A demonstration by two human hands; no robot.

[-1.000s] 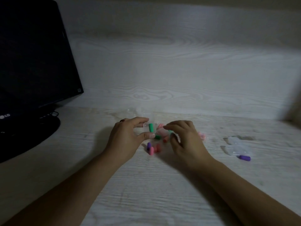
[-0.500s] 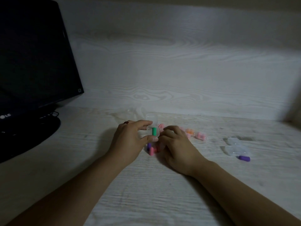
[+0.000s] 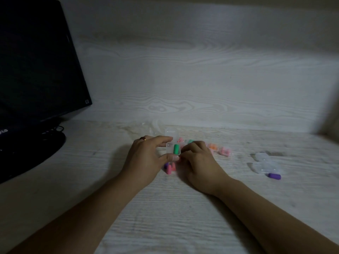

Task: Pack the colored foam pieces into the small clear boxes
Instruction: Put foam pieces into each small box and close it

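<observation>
My left hand (image 3: 146, 158) pinches a small clear box (image 3: 172, 149) between thumb and forefinger; a green foam piece (image 3: 176, 149) stands inside it. My right hand (image 3: 200, 162) lies just right of the box with curled fingers, its fingertips touching the box's right side; what they hold is hidden. Below the box lie pink foam pieces (image 3: 170, 169) and a purple one (image 3: 166, 165). Behind my right hand are a green piece (image 3: 190, 141), an orange piece (image 3: 212, 146) and pink pieces in a clear box (image 3: 225, 151).
Empty clear boxes (image 3: 265, 164) and a loose purple foam piece (image 3: 274, 176) sit at the right. Another clear box (image 3: 171, 132) stands behind the hands. A black monitor (image 3: 36, 70) on its stand fills the left. A wood-grain wall rises behind the desk.
My right hand moved left from the pile and lowered to the held box. The box with the green piece dropped slightly in my left hand.
</observation>
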